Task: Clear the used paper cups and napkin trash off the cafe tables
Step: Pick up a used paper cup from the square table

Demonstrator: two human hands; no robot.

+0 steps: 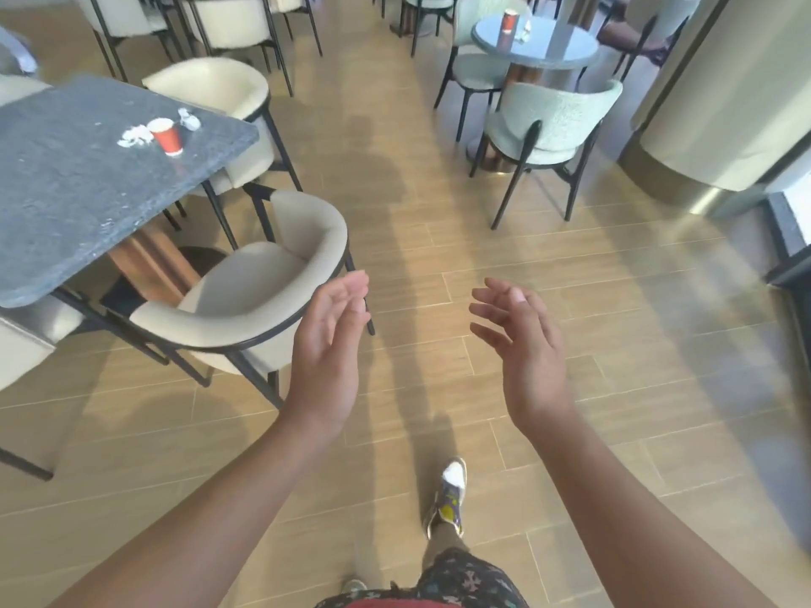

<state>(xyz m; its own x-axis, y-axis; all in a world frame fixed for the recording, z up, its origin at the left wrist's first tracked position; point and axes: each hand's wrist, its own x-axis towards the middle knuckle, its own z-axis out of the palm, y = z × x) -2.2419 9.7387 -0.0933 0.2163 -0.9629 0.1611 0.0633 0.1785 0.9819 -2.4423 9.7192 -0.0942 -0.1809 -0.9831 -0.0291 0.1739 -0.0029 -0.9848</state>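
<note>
A red paper cup (167, 136) stands on the grey stone table (66, 199) at the left, with crumpled white napkins (134, 136) beside it and another white scrap (189, 118) just behind. A second red cup (509, 20) stands on the round grey table (535, 50) far ahead on the right, next to small white napkin bits (524, 32). My left hand (327, 344) and my right hand (520, 348) are raised over the floor with palms facing each other, fingers relaxed, holding nothing. Both hands are well short of either table.
A cream armchair (245, 309) sits between me and the left table, another (219, 94) behind it. A pale green chair (553, 125) stands before the round table. A large round column (724, 103) rises at the right. A wood-plank aisle (417, 212) runs ahead.
</note>
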